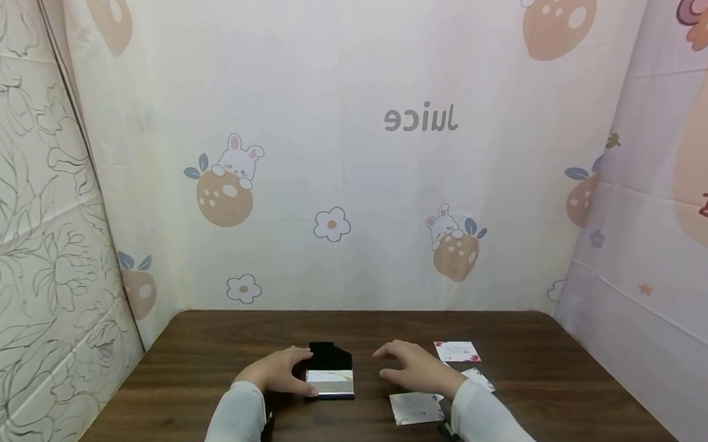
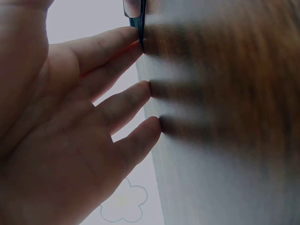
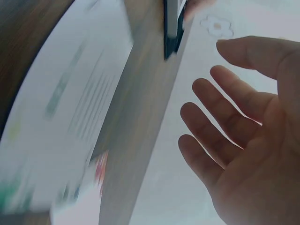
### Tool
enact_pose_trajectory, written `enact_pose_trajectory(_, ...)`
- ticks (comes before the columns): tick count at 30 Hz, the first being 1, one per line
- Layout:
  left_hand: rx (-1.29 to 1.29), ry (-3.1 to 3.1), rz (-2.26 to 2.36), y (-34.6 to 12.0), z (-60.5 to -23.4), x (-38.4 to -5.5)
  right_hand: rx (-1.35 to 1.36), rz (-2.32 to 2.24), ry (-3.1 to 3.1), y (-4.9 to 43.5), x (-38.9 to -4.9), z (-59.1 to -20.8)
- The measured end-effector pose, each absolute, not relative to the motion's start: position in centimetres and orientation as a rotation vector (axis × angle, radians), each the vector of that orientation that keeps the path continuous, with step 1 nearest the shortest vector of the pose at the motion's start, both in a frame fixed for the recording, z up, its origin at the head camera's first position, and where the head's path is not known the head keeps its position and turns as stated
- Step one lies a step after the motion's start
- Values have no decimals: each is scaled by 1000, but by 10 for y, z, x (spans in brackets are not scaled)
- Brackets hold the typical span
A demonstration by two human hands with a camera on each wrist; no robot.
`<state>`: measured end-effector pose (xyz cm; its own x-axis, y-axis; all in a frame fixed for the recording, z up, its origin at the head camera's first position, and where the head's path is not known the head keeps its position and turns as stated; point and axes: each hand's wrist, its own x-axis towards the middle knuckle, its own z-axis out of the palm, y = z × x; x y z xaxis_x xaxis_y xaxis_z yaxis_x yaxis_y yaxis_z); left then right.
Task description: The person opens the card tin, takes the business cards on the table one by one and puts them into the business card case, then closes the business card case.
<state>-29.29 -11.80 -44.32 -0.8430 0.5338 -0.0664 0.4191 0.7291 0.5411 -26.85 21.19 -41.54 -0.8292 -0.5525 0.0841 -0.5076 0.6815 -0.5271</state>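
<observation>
A card case (image 1: 330,389) lies on the table with its black lid (image 1: 331,356) raised behind and a pale printed card on top. My left hand (image 1: 278,372) is at its left side, thumb at the front corner and index fingertip by the lid. In the left wrist view, the fingers (image 2: 136,96) extend nearly straight, several tips resting on the tabletop. To the right of the case my right hand (image 1: 420,368) hovers, its fingers loosely bent and holding nothing. Beneath and beside it lie loose cards, including a whitish card (image 1: 416,409) at the front.
Beyond the right hand lie a card with red corners (image 1: 457,351) and another card (image 1: 479,379) partly covered by the forearm. The brown wooden table (image 1: 217,336) ends at a printed curtain (image 1: 355,266) behind, with curtains at both sides.
</observation>
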Motion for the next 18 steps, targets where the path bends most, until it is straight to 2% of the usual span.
enact_pose_trajectory(10,764,2713,797,-118,-440,-291,-869,-807,2873,286,-255,-415)
enact_pose_trajectory(18,762,2707,789,-117,-440,-291,-703,-768,2873,328,-252,-421)
